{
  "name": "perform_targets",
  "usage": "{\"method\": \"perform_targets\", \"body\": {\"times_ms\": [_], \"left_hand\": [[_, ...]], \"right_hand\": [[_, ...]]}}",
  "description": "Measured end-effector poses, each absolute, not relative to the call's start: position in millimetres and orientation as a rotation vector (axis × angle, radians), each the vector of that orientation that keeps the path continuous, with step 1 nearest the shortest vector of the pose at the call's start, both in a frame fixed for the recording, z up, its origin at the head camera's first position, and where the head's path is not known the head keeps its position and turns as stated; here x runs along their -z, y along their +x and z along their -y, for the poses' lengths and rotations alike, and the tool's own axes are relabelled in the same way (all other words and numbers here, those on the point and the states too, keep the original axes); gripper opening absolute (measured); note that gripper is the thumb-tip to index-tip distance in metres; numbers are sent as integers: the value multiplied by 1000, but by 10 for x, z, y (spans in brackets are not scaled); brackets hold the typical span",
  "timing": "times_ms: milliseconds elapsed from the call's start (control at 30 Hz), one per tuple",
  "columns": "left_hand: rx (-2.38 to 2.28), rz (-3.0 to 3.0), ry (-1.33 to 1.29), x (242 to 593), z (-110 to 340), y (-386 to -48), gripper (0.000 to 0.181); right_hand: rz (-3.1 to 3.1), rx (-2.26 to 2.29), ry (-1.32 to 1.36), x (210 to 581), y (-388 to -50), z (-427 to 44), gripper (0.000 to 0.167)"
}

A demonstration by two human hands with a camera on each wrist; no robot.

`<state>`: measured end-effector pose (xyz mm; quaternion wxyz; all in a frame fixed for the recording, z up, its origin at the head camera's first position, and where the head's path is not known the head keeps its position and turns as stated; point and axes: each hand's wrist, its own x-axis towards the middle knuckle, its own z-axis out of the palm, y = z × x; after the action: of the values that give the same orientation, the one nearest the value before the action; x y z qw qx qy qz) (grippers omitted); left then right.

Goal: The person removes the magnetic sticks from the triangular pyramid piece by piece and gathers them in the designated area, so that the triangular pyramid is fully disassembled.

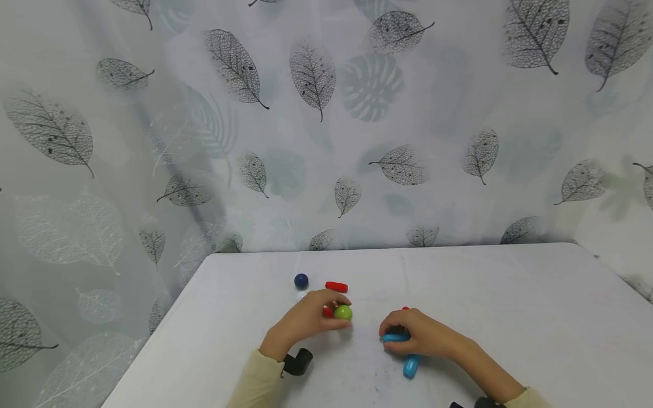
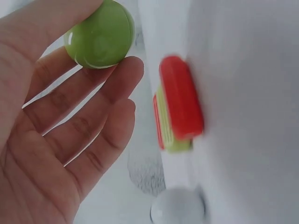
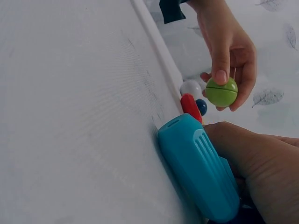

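The left hand (image 1: 313, 313) grips the green ball (image 1: 343, 313) between thumb and fingertips, above the worktop (image 1: 510, 306). The right hand (image 1: 428, 335) pinches the short blue bar (image 1: 395, 338) between thumb and fingers, low over the worktop.

Hazard 1: ball drop. The ball is smooth, glossy and round; a slack or off-centre left grip could let it slip, and it would probably roll. The white ball (image 3: 190, 87) and navy ball (image 1: 301, 281) could likewise roll if the left wrist or forearm brushes them.

Hazard 2: snagging. The loose blue bar (image 1: 411, 367) lies just beside the right hand on the near side; a low sideways sweep could push or turn it. Whether it touches the held bar cannot be determined.

Hazard 3: obstruction. The red bar (image 1: 336, 287) lies beyond the left hand; a careless forward reach could displace it.
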<state>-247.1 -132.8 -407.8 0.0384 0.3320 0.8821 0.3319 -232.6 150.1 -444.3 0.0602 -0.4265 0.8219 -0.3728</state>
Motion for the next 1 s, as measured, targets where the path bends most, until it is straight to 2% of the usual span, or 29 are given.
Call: {"method": "perform_targets", "body": {"times_ms": [400, 1000], "left_hand": [[-989, -2790, 882, 3981, 1645, -2526, 37], [-970, -2705, 672, 4054, 1937, -2599, 34]], "right_hand": [[-2482, 1115, -1260, 4433, -2332, -1509, 14], [-2488, 1104, -1296, 4449, -2339, -1512, 14]]}}
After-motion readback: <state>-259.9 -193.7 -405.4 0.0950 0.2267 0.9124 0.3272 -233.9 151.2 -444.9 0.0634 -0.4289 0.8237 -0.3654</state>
